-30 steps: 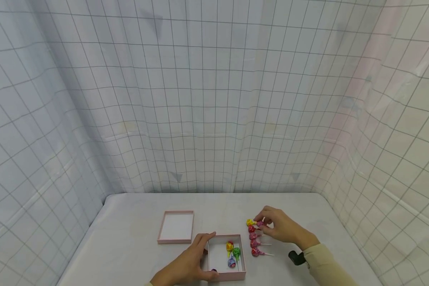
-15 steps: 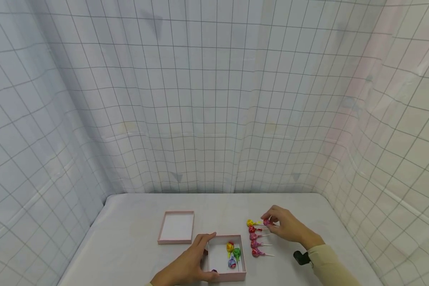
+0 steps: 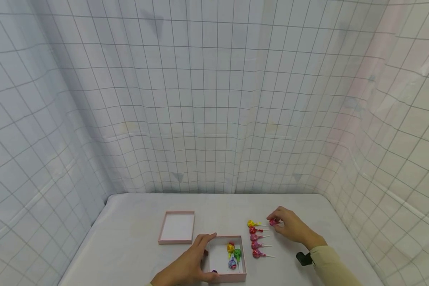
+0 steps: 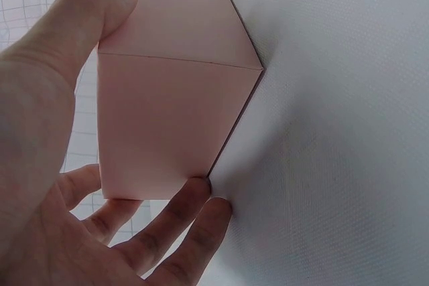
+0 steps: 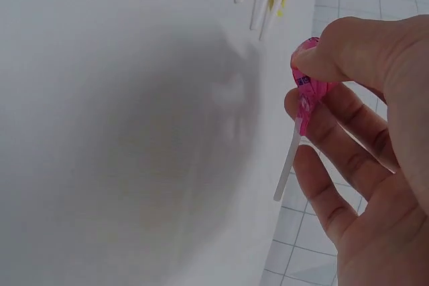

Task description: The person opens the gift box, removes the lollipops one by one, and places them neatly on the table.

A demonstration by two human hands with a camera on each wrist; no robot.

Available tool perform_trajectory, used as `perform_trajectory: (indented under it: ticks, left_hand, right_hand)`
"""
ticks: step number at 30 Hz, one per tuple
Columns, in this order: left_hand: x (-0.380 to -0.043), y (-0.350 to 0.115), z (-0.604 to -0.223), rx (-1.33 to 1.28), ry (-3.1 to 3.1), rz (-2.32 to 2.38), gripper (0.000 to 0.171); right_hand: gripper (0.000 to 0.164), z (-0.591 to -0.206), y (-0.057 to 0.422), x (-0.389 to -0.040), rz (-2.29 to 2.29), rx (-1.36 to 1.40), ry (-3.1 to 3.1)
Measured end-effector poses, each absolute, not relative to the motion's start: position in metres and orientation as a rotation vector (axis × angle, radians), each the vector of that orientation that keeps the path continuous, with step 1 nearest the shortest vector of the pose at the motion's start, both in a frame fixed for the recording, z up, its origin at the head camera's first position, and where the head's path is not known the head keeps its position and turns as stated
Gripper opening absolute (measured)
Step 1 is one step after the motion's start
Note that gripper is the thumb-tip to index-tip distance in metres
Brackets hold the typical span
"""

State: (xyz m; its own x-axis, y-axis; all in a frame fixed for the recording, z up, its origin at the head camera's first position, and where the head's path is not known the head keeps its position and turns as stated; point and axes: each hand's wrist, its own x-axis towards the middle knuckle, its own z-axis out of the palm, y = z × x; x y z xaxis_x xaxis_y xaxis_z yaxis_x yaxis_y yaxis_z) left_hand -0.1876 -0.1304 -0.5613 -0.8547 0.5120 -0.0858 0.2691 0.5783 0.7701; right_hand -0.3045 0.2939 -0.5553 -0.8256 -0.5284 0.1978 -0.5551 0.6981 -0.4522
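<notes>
My right hand (image 3: 291, 227) pinches a pink-wrapped lollipop (image 5: 310, 92) by its head; the white stick points down and away from the fingers in the right wrist view. It is just right of a column of several lollipops, topped by a yellow one (image 3: 251, 223) with a red one (image 3: 252, 230) below it. My left hand (image 3: 190, 260) grips the left side of a pink open box (image 3: 244, 254), thumb on the near side and fingers at the far corner. Inside the box lie a yellow lollipop (image 3: 230, 248), a green one (image 3: 237, 254) and a blue one (image 3: 232, 263); a dark one (image 3: 215, 272) shows by my thumb.
A pink-rimmed box lid (image 3: 177, 227) lies inside up on the white table (image 3: 128, 238), behind my left hand. Gridded white curtains (image 3: 207, 119) stand at the back and both sides. A dark device (image 3: 304, 259) is worn under my right wrist.
My right hand has moved right with the pink lollipop, away from the yellow one at the top of the column. The left hand stays on the box.
</notes>
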Motion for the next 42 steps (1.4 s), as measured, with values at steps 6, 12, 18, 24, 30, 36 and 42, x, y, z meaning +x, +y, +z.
perform_trajectory:
  ticks: [6,12,18,24,30,36,42]
  left_hand:
    - [-0.187,-0.130,-0.561,0.628,2.508,1.158,0.118]
    - [-0.186,-0.130,-0.559,0.639,2.516,1.149,0.117]
    - [-0.186,-0.130,-0.558,0.648,2.517,1.148,0.116]
    - [-0.186,-0.130,-0.559,0.644,2.513,1.156,0.116]
    - [-0.186,-0.130,-0.560,0.626,2.502,1.169,0.116]
    - [-0.186,-0.130,-0.560,0.647,2.518,1.161,0.116]
    - [-0.185,-0.130,-0.560,0.644,2.517,1.163,0.116]
  right_hand:
    - [0.025,-0.562,0.295,-0.305,0.773,0.883,-2.836]
    - [0.028,-0.566,0.296,-0.306,0.811,0.888,-2.829]
    - [0.025,-0.566,0.296,-0.308,0.817,0.909,-2.818]
    - [0.024,-0.567,0.296,-0.309,0.830,0.891,-2.840]
    - [0.023,-0.570,0.297,-0.312,0.812,0.864,-2.853]
    - [0.022,-0.573,0.296,-0.313,0.794,0.834,-2.873]
    - [0.020,-0.571,0.295,-0.311,0.791,0.825,-2.883]
